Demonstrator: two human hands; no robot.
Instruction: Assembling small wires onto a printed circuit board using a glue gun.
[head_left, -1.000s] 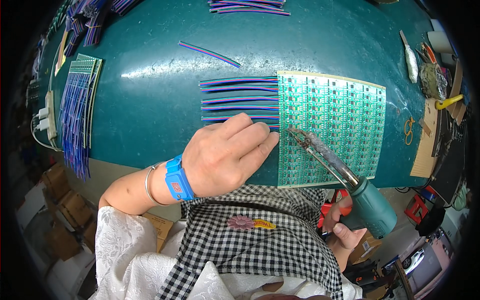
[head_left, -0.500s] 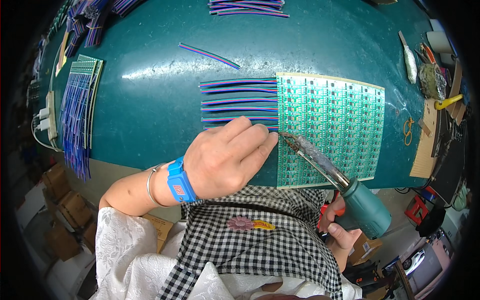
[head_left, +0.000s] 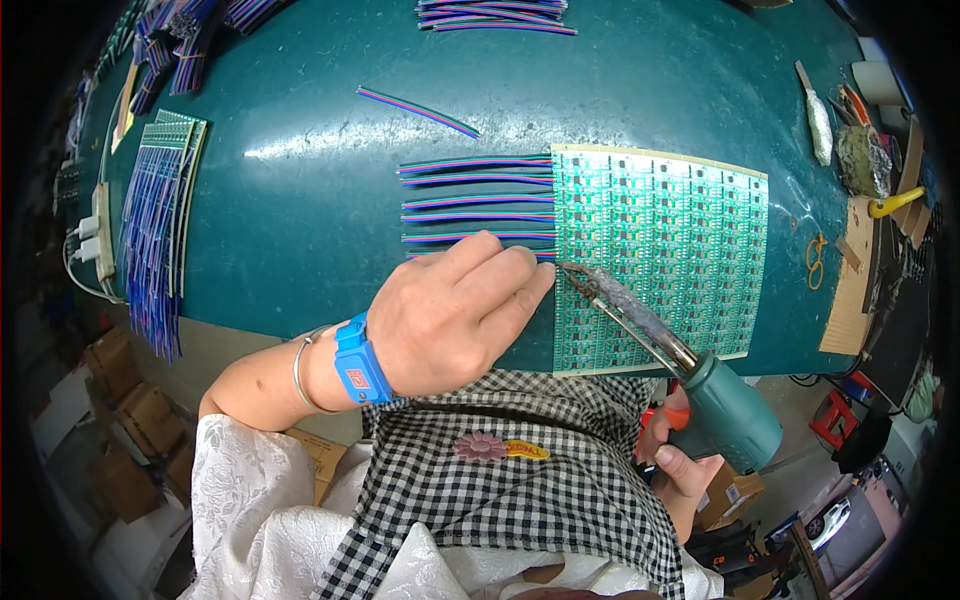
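A green panel of small circuit boards (head_left: 670,250) lies on the table, with several multicoloured ribbon wires (head_left: 478,203) extending from its left edge in a row. With fingers pinched together, my left hand (head_left: 455,315) holds the lowest ribbon wire (head_left: 425,254) against that edge; the wire's end is mostly hidden beneath the fingers. My right hand (head_left: 680,462) grips the handle of a green soldering gun (head_left: 738,415). Its dark tip touches or nearly touches the panel's edge beside my left fingertips. A blue wrist strap (head_left: 362,362) circles my left wrist.
One loose ribbon wire (head_left: 418,110) lies beyond the row, and a bundle of wires (head_left: 495,14) sits at the far edge. Wired panels (head_left: 160,220) are stacked at left near a power strip (head_left: 103,235). Scissors (head_left: 816,262) and a cardboard piece (head_left: 846,300) lie at right.
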